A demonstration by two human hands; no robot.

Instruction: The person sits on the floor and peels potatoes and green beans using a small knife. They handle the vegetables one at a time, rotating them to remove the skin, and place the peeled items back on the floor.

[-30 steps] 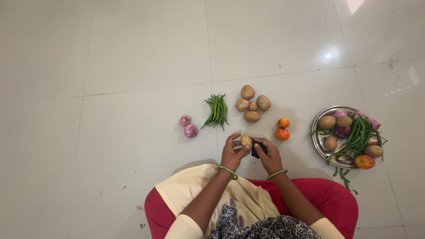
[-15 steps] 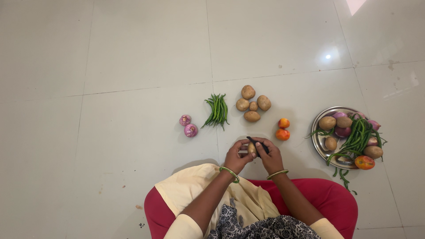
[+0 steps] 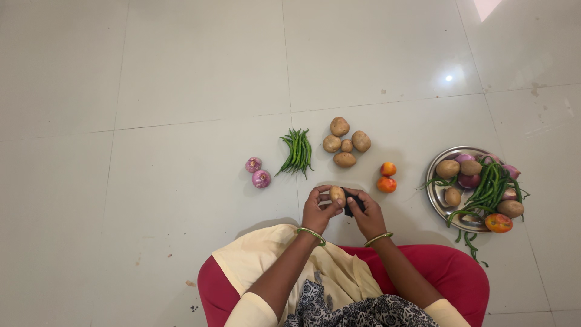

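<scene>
While the head camera looks straight down at a pale tiled floor (image 3: 151, 181), the person sits at the bottom edge with both hands raised over it, and the small heap of four potatoes (image 3: 345, 144) serves as the landmark.

Just below that heap, the left hand (image 3: 319, 212) is curled closed around a single potato (image 3: 336, 194), fingers wrapped under it and thumb on top. Touching it from the right, the right hand (image 3: 366, 213) is closed on a small dark tool (image 3: 351, 204), apparently a peeler or short knife; its working end is hidden between the fingers, so which it is cannot be told. Both wrists carry a thin bangle.

Judging from the held potato's skin, which looks brown and whole, the peeling or cutting seems barely begun, though it is too small to be sure. No peelings show on the floor. All four potatoes in the heap look untouched.

Left of the heap lies a bundle of green beans (image 3: 296, 151), and further left two purple onions (image 3: 258, 172). Right and slightly below the heap sit two tomatoes (image 3: 387, 177). Well to the right stands a steel plate (image 3: 433, 195) loaded with more potatoes, onions, beans and a tomato.
</scene>
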